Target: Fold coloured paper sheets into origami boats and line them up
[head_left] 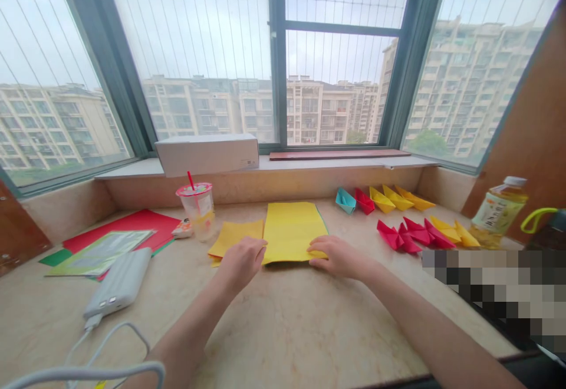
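Note:
A stack of yellow paper (292, 230) lies in front of me, its near edge slightly raised off the counter. My left hand (244, 259) pinches the paper's near left corner between thumb and fingers. At the near right corner, my right hand (336, 256) grips the edge, thumb below and fingers on top. Orange-yellow sheets (239, 233) lie partly under my left hand. To the right stand folded paper boats: a light blue one (345, 200), a red one (365, 200) and several yellow ones (398, 198). Nearer are pink-red folded pieces (411, 236) and yellow ones (455, 233).
Red paper (132, 224), a plastic packet (101, 251) and a white power bank (119, 283) with a cable (128, 330) lie left. A lidded cup with straw (197, 209) stands behind. A bottle (499, 212) stands right. A white box (207, 154) sits on the sill.

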`<action>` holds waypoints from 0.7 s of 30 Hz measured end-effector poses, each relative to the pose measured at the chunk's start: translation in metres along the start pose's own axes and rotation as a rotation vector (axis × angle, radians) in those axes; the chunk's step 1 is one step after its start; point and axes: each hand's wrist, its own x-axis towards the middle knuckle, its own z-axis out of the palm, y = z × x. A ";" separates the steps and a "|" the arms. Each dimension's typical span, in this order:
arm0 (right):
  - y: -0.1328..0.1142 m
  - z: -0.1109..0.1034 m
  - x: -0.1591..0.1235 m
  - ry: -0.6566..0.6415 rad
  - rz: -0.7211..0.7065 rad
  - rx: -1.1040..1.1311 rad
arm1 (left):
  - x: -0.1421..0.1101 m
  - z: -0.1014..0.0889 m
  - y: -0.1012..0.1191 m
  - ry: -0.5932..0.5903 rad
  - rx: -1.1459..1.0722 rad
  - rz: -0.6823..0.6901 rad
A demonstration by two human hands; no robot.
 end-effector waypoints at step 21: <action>-0.004 -0.004 -0.006 0.071 0.030 0.065 | 0.000 -0.003 -0.031 -0.052 0.086 -0.306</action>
